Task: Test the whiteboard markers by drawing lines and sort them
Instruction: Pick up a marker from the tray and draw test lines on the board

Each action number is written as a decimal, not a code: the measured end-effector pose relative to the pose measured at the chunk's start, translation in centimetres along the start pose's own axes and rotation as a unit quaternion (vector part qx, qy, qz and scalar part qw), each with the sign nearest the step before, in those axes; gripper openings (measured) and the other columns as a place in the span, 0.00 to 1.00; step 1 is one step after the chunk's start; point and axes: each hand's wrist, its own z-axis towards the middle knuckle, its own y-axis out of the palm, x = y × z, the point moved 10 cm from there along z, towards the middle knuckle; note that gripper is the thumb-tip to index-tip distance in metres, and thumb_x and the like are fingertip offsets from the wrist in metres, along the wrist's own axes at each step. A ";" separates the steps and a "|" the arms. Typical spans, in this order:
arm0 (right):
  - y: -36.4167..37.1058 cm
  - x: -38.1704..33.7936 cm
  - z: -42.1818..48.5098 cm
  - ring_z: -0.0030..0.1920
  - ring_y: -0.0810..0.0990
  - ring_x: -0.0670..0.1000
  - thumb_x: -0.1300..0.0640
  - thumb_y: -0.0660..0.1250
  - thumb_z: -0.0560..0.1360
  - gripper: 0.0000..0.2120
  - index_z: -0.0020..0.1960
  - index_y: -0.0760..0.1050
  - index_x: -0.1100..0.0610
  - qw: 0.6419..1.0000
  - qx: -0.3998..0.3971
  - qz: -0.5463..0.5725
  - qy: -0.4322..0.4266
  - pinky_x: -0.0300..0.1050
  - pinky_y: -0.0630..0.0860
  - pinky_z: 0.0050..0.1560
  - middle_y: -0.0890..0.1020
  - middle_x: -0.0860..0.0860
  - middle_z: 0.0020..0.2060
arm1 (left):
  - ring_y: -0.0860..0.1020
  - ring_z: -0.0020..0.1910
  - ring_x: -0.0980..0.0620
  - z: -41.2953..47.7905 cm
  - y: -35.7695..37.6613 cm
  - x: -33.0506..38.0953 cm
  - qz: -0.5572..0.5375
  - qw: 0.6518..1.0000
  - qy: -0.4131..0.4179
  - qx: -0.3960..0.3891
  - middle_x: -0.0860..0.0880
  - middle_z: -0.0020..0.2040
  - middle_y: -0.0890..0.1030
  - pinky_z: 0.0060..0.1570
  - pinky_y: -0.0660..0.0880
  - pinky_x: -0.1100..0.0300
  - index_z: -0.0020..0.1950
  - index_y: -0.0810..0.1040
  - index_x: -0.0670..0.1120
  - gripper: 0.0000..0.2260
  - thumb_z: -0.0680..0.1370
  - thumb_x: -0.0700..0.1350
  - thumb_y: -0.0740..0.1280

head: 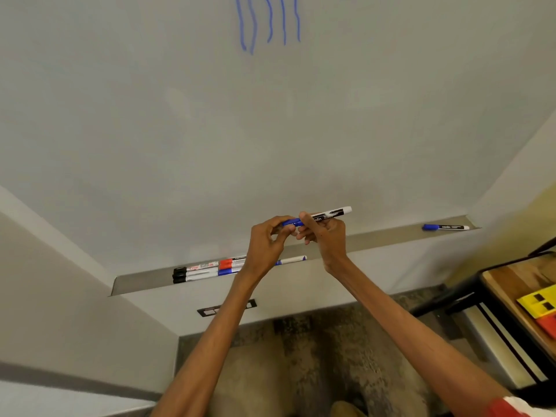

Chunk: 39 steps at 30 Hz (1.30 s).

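Both my hands hold one blue whiteboard marker (331, 213) level in front of the whiteboard (210, 115). My right hand (326, 236) grips its white and black barrel. My left hand (269, 239) pinches the blue cap (292, 222) at the marker's left end; whether the cap is on or off is hidden by the fingers. Several wavy blue lines (267, 22) run down the top of the board. On the marker tray (376, 236), several markers (207, 269) with black, red and blue caps lie at the left. A single blue marker (445, 227) lies at the right end.
A wooden table with black metal frame (517, 284) stands at the right, with yellow and red blocks (541, 308) on it. A wall socket (225, 308) sits under the tray. Mottled brown carpet (316, 356) covers the floor below.
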 end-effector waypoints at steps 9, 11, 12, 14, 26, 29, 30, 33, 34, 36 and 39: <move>-1.1 3.3 0.0 0.26 0.81 0.51 0.59 0.71 0.77 0.11 0.38 0.81 0.63 0.997 0.053 0.034 0.049 0.39 0.78 0.30 0.83 0.54 0.27 | 0.80 0.49 0.64 -0.7 2.0 -1.3 0.006 1.000 -0.014 0.013 0.57 0.49 0.82 0.51 0.74 0.71 0.57 0.82 0.49 0.08 0.81 0.40 0.67; -1.2 3.8 0.4 0.26 0.81 0.51 0.58 0.71 0.76 0.11 0.39 0.81 0.63 0.997 0.041 0.027 0.060 0.39 0.77 0.30 0.83 0.54 0.28 | 0.80 0.49 0.64 -0.8 2.0 -2.0 0.007 1.000 -0.020 0.010 0.55 0.49 0.83 0.52 0.74 0.71 0.58 0.83 0.46 0.08 0.81 0.40 0.67; -1.1 4.1 0.7 0.27 0.81 0.51 0.58 0.71 0.76 0.10 0.39 0.81 0.63 0.997 0.024 0.020 0.069 0.39 0.77 0.31 0.83 0.55 0.29 | 0.80 0.49 0.64 -0.7 1.9 -2.4 0.013 1.000 -0.022 0.005 0.55 0.49 0.83 0.51 0.74 0.71 0.58 0.83 0.45 0.08 0.81 0.40 0.67; -0.8 5.2 1.4 0.29 0.81 0.52 0.56 0.72 0.76 0.10 0.42 0.81 0.62 0.995 -0.013 0.005 0.100 0.41 0.77 0.32 0.83 0.55 0.30 | 0.81 0.48 0.63 -0.2 1.9 -3.6 0.024 0.999 -0.028 -0.020 0.56 0.49 0.83 0.51 0.74 0.72 0.59 0.83 0.46 0.08 0.81 0.42 0.67; -3.2 14.2 7.2 0.34 0.82 0.47 0.60 0.72 0.75 0.04 0.50 0.82 0.58 0.965 -0.076 -0.144 0.206 0.37 0.75 0.32 0.84 0.54 0.43 | 0.81 0.55 0.49 -0.1 1.5 -15.7 0.194 0.960 -0.168 -0.112 0.46 0.59 0.83 0.58 0.75 0.56 0.65 0.80 0.45 0.14 0.80 0.45 0.68; -2.4 16.1 8.8 0.39 0.80 0.48 0.61 0.71 0.75 0.02 0.47 0.81 0.55 0.941 -0.139 -0.281 0.129 0.45 0.77 0.43 0.83 0.51 0.40 | 0.81 0.56 0.46 -0.7 2.3 -18.2 0.253 0.941 -0.189 -0.121 0.45 0.59 0.83 0.62 0.75 0.52 0.64 0.81 0.45 0.14 0.79 0.44 0.70; -2.0 17.0 9.1 0.42 0.80 0.50 0.62 0.70 0.75 0.03 0.47 0.81 0.55 0.924 -0.166 -0.328 0.104 0.48 0.77 0.48 0.83 0.51 0.42 | 0.81 0.55 0.46 -0.9 2.7 -18.8 0.271 0.935 -0.190 -0.125 0.45 0.57 0.84 0.62 0.74 0.51 0.63 0.82 0.45 0.13 0.79 0.44 0.70; -1.3 19.5 9.6 0.48 0.79 0.53 0.60 0.67 0.77 0.05 0.50 0.79 0.52 0.879 -0.203 -0.428 0.058 0.54 0.77 0.54 0.82 0.50 0.46 | 0.81 0.48 0.45 -1.2 4.3 -20.0 0.315 0.918 -0.197 -0.136 0.44 0.50 0.85 0.62 0.71 0.51 0.60 0.83 0.46 0.10 0.80 0.44 0.67; -1.4 20.2 9.8 0.49 0.79 0.53 0.59 0.66 0.77 0.05 0.51 0.78 0.50 0.872 -0.201 -0.444 0.055 0.55 0.76 0.55 0.81 0.49 0.47 | 0.80 0.47 0.44 -1.2 4.7 -20.3 0.325 0.915 -0.197 -0.134 0.44 0.48 0.85 0.61 0.71 0.51 0.58 0.83 0.46 0.09 0.80 0.43 0.67; -1.6 21.5 10.0 0.54 0.77 0.54 0.57 0.65 0.78 0.06 0.52 0.77 0.49 0.858 -0.201 -0.469 0.060 0.56 0.73 0.58 0.81 0.49 0.49 | 0.79 0.47 0.43 -1.2 5.1 -20.7 0.351 0.907 -0.192 -0.131 0.43 0.46 0.84 0.59 0.70 0.51 0.56 0.84 0.45 0.09 0.80 0.40 0.65; -1.9 23.0 10.0 0.59 0.72 0.56 0.58 0.64 0.79 0.07 0.56 0.77 0.52 0.838 -0.210 -0.500 0.055 0.53 0.66 0.57 0.80 0.51 0.53 | 0.78 0.52 0.45 -1.4 6.0 -21.1 0.379 0.893 -0.186 -0.155 0.42 0.51 0.82 0.59 0.70 0.53 0.59 0.82 0.46 0.11 0.81 0.38 0.63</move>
